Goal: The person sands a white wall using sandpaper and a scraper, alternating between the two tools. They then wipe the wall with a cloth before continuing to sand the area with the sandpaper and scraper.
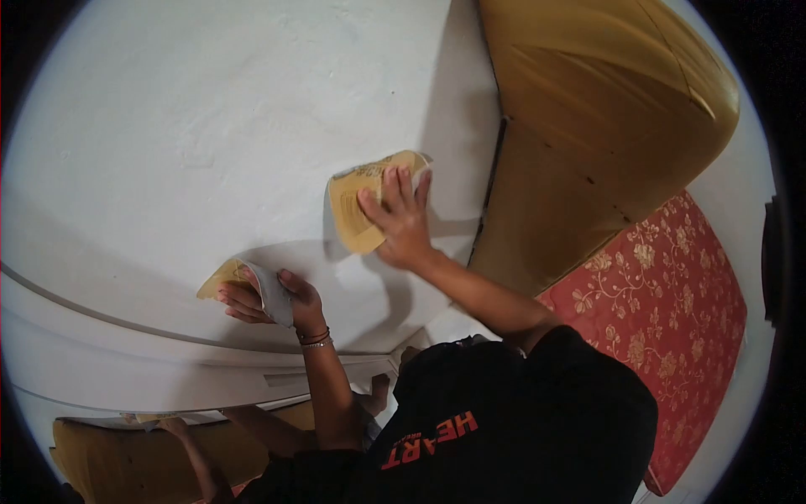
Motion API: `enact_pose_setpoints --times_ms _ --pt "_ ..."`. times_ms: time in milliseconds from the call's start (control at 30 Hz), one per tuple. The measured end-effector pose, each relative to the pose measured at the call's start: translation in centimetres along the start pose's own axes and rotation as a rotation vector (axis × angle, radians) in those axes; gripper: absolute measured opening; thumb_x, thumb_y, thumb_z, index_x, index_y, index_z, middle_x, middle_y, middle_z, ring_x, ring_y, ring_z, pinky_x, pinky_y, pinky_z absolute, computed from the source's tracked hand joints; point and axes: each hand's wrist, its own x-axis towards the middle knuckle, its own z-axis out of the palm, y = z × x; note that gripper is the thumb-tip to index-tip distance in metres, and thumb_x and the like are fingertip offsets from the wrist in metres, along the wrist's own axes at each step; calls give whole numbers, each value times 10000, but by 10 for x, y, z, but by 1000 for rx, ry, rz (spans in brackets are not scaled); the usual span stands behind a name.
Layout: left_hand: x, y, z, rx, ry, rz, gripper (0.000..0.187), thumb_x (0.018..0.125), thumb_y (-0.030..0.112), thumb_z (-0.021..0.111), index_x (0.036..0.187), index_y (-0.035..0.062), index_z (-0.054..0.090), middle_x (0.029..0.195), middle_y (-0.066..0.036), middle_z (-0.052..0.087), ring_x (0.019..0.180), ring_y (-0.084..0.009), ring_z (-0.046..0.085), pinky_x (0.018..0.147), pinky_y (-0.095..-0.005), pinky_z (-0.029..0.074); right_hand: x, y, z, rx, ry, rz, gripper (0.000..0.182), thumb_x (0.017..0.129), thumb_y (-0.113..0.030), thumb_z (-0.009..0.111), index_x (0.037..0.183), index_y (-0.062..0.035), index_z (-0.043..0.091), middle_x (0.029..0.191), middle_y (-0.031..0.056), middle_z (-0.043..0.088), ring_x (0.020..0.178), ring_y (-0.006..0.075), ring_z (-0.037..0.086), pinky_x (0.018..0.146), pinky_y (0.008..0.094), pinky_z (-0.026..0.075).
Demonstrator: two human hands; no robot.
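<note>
My right hand (pixel 405 223) lies over a yellow-backed sheet of sandpaper (pixel 354 206) with print on it, its fingers pressing the sheet flat against the white wall (pixel 252 109). Lower and to the left, my left hand (pixel 281 300) grips a second piece of sandpaper (pixel 274 294), which is bent around the fingers. Its grey face shows beside the thumb, and its yellow back shows past the fingertips. Dark and beaded bracelets (pixel 315 339) circle the left wrist.
A mustard-coloured padded piece of furniture (pixel 579 160) stands against the wall at right. Beside it is a red cushion with gold flowers (pixel 663 336). Along the lower left runs a white frame (pixel 168 353); below it, a reflective panel (pixel 126 462) mirrors my arms.
</note>
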Motion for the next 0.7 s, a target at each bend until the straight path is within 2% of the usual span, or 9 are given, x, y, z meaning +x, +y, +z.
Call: enact_pose_setpoints --times_ms 100,233,300,400,500,567,600,633,700 --pt "2 1 0 -15 19 -35 507 908 302 372 1306 -7 318 1395 -252 176 1312 -383 131 1039 -502 81 39 24 -15 -77 102 -78 656 708 -236 608 1315 -178 366 1398 200 220 1326 341 112 1006 600 -20" --pt "35 -8 4 -493 268 -245 618 909 280 432 1323 -92 164 1403 -219 182 1297 -340 200 1050 -418 116 112 27 -30 189 456 217 716 753 -278 587 1345 -52 253 1401 205 206 1319 361 114 995 610 3" --pt "78 -7 -19 -857 76 -648 507 893 239 435 1261 -94 333 1408 -243 149 1307 -387 138 1051 -463 92 118 1 -25 173 491 72 694 754 -305 587 1350 -107 290 1398 211 213 1317 360 134 989 614 -5" --pt "113 2 -22 38 141 -148 485 899 239 428 1232 -110 379 1412 -230 160 1315 -357 147 1052 -452 90 116 -15 -37 -84 242 -194 486 754 -364 586 1225 -289 497 1348 198 326 1288 306 262 1003 589 26" --pt "144 3 -33 216 89 -8 468 912 271 411 1209 -91 425 1397 -223 214 1305 -326 196 1049 -441 113 177 5 -70 -242 275 -314 508 796 -401 562 1246 -185 469 1370 214 273 1275 361 246 1018 551 74" --pt "163 -8 -43 -626 130 -567 467 913 310 420 1174 -74 470 1382 -231 238 1274 -324 259 1039 -447 140 232 12 -88 -256 563 -58 585 888 -296 389 1305 90 253 1370 231 262 1296 371 168 1071 406 111" --pt "173 -18 -48 -744 34 -847 498 911 322 435 1204 -81 418 1364 -234 267 1234 -319 318 1031 -444 165 239 5 -91 -254 568 -57 585 888 -296 389 1305 90 253 1370 231 262 1296 371 168 1071 406 111" --pt "175 -15 -46 -745 37 -841 498 911 322 435 1204 -81 418 1364 -234 267 1234 -319 318 1031 -444 165 245 -4 -90 -184 574 17 584 893 -318 370 1305 82 266 1383 200 258 1305 343 158 1069 420 93" --pt "168 -7 -35 -203 315 -274 563 909 307 439 1284 -85 290 1374 -225 258 1266 -310 280 1042 -440 137 223 -23 -78 -204 443 -47 534 831 -321 441 1285 -59 337 1384 145 288 1304 290 194 1052 462 110"
